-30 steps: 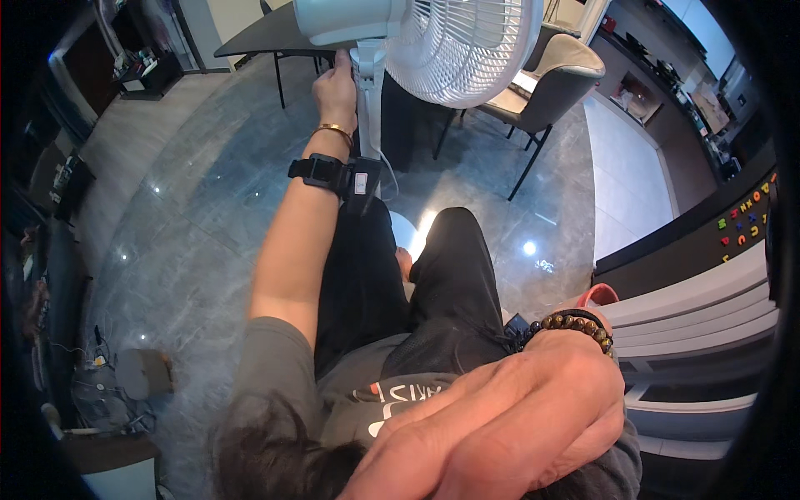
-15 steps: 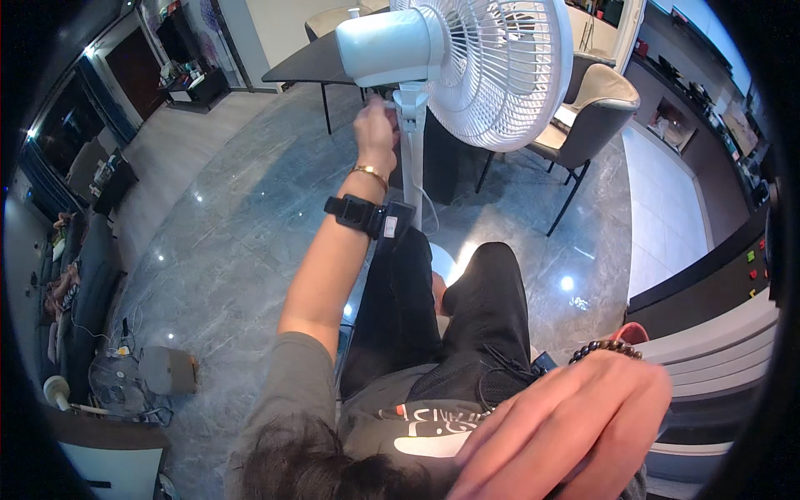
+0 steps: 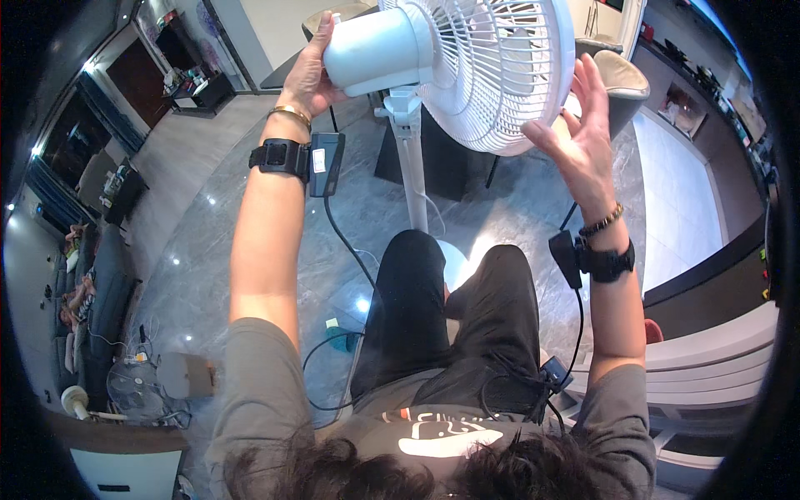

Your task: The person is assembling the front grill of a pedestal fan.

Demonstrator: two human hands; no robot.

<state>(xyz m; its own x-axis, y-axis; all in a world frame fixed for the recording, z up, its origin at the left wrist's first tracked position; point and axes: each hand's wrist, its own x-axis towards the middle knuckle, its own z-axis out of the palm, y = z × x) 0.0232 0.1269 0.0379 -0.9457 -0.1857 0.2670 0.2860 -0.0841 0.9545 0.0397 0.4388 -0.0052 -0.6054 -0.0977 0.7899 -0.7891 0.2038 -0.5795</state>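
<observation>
A white pedestal fan [image 3: 379, 52] stands before me, its round wire grille [image 3: 500, 71] turned to the right and its pole [image 3: 412, 179] running down behind my knees. My left hand [image 3: 310, 79] is wrapped round the back end of the motor housing, thumb up along the rear and some fingers hidden. Beside the grille's right rim is my right hand [image 3: 587, 137], its fingers spread and pointing up. The right thumb reaches the grille's lower edge; whether it touches I cannot tell. Each wrist wears a black strap with a small cabled box, the left box [image 3: 327, 165] and the right box [image 3: 567, 260].
Behind the fan are a dark table [image 3: 279, 77] and a padded chair [image 3: 621, 79]. A person lies on the grey sofa [image 3: 108, 292] at far left. A second, small fan [image 3: 133, 385] sits on the floor nearby. Pale slatted furniture [image 3: 708, 358] is close on my right.
My left hand has moved up from beside the fan's neck to the back of the motor housing. The right hand has risen from near my chest to the grille. The view has shifted slightly.
</observation>
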